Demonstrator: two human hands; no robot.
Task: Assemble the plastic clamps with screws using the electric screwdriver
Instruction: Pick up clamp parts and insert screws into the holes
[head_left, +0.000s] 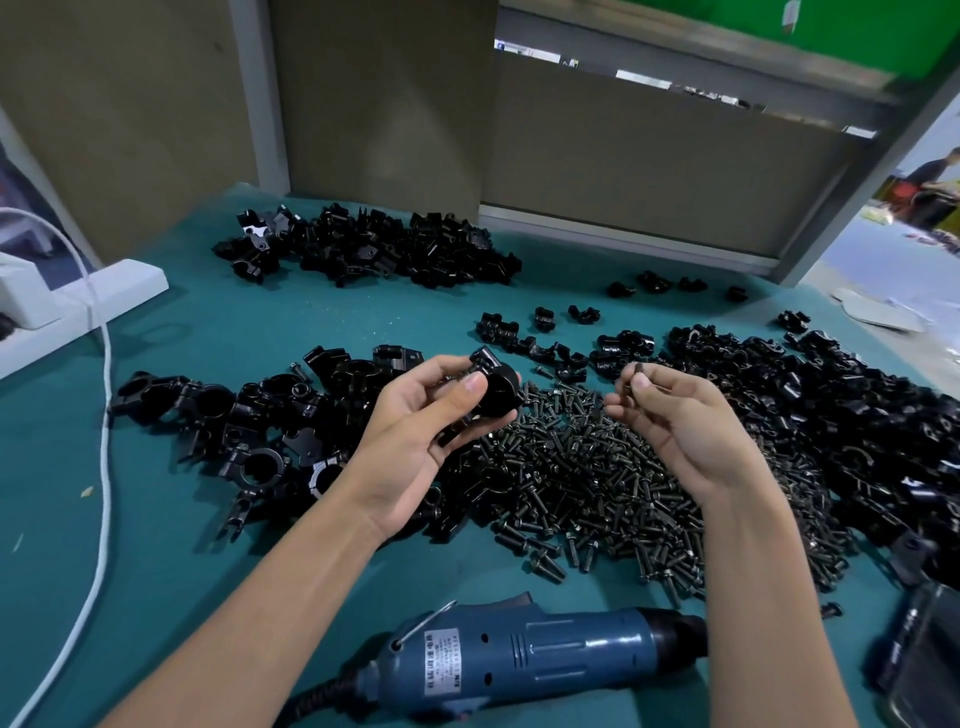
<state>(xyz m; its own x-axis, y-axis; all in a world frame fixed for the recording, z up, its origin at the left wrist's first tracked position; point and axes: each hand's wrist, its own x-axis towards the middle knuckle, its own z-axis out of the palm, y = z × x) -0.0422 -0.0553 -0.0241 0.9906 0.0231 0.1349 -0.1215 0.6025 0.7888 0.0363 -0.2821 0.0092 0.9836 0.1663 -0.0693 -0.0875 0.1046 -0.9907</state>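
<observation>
Gripping black clamp (494, 388) in left hand (415, 436) | right hand (680, 428) pinches screw (635, 375) | screwdriver (545, 657) label (441, 662) text unreadable

The clamps (857, 415) and screws (587, 483) were black, the table cover (208, 545) teal, the screwdriver (519, 660) blue with a black nose, the cable (101, 441) white.

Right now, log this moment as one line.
left hand: holds clamp | right hand: pinches screw | screwdriver: lying on table
</observation>
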